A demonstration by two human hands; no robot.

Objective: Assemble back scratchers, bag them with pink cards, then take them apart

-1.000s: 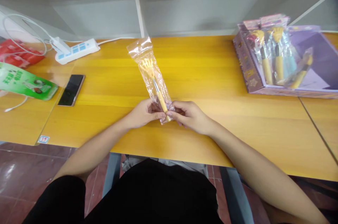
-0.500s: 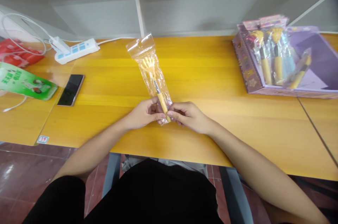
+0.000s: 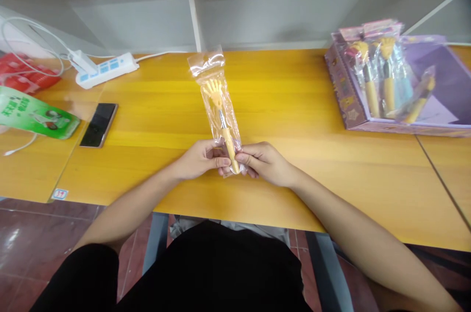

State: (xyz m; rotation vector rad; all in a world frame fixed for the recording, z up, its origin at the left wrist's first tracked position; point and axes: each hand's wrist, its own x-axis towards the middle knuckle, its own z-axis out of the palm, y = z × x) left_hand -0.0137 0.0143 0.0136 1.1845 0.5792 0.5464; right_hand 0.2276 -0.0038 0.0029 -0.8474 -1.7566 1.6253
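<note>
A clear plastic bag (image 3: 217, 101) holds a small back scratcher (image 3: 221, 116) with a yellow hand-shaped head, a metal stem and a wooden handle. The bag stands nearly upright above the yellow table (image 3: 294, 155), its top pointing away from me. My left hand (image 3: 200, 159) pinches the bag's lower end from the left. My right hand (image 3: 263, 162) pinches the same end from the right. Both hands' fingertips meet around the wooden handle.
A purple box (image 3: 353, 106) at the right holds several more bagged back scratchers. On the left lie a black phone (image 3: 99, 124), a white power strip (image 3: 106, 70) with cables, a green packet (image 3: 35, 116) and a red packet (image 3: 22, 74). White shelving stands behind the table.
The bag's top has swung to the right, so it now stands straighter. Both hands keep their pinch on its lower end and have barely shifted.
</note>
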